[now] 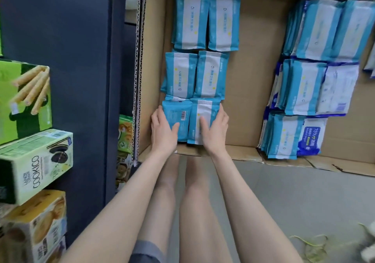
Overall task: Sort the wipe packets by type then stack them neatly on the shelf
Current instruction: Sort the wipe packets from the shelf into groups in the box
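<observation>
Light-blue wipe packets lie in two columns on flattened cardboard (249,92). My left hand (163,128) rests with straight fingers against the left side of the nearest left packet (179,116), which lies barcode side up. My right hand (216,128) cups the nearest right packet (204,114), thumb on top and fingers along its right edge. Beyond these lie a middle pair (194,75) and a far pair (207,19). On the right stand stacks of light-blue packets (304,86), with dark-blue 75% alcohol packets (311,134) beside them.
A dark shelf upright (85,80) stands at left with green wafer-roll boxes (24,100), a Cookico box (38,165) and yellow biscuit boxes (34,228). Grey floor (284,201) lies near me, my legs below. Green rubber bands (310,248) lie at lower right.
</observation>
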The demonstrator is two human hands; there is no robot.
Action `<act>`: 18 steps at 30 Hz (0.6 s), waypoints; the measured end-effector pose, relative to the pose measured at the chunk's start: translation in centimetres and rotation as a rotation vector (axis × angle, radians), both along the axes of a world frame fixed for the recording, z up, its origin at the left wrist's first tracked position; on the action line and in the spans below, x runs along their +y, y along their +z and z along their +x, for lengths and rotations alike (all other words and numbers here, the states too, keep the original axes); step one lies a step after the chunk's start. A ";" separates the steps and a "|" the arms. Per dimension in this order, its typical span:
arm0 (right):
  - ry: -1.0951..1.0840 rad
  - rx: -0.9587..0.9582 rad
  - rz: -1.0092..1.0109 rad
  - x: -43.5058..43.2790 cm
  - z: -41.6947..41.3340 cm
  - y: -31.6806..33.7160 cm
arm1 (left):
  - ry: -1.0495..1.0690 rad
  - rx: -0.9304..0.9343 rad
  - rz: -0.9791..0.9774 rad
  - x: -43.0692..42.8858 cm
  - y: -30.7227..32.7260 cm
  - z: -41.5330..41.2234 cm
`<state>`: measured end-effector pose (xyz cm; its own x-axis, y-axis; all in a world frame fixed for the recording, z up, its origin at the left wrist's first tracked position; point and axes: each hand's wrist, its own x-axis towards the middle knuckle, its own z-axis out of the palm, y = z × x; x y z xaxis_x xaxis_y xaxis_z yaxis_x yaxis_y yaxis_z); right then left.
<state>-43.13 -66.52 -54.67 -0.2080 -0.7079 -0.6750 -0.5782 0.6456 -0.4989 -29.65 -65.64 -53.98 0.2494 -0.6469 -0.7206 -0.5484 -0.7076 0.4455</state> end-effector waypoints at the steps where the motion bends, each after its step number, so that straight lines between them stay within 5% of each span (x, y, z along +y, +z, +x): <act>1: 0.016 -0.003 -0.003 0.1 0.0 0.0 | 0.012 0.011 0.025 0.1 -0.2 0.0; 11: 0.245 0.106 0.091 -1.1 -1.4 0.8 | -0.071 0.051 0.101 -1.0 0.6 1.6; 18: 0.379 0.169 0.038 -2.1 -3.3 5.1 | -0.215 -0.042 -0.045 -1.5 5.1 0.4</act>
<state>-46.45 -68.64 -49.56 -0.0478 -0.7308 -0.6809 -0.8500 0.3877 -0.3565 -29.23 -67.10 -48.89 0.1309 -0.7200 -0.6815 -0.7033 -0.5520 0.4480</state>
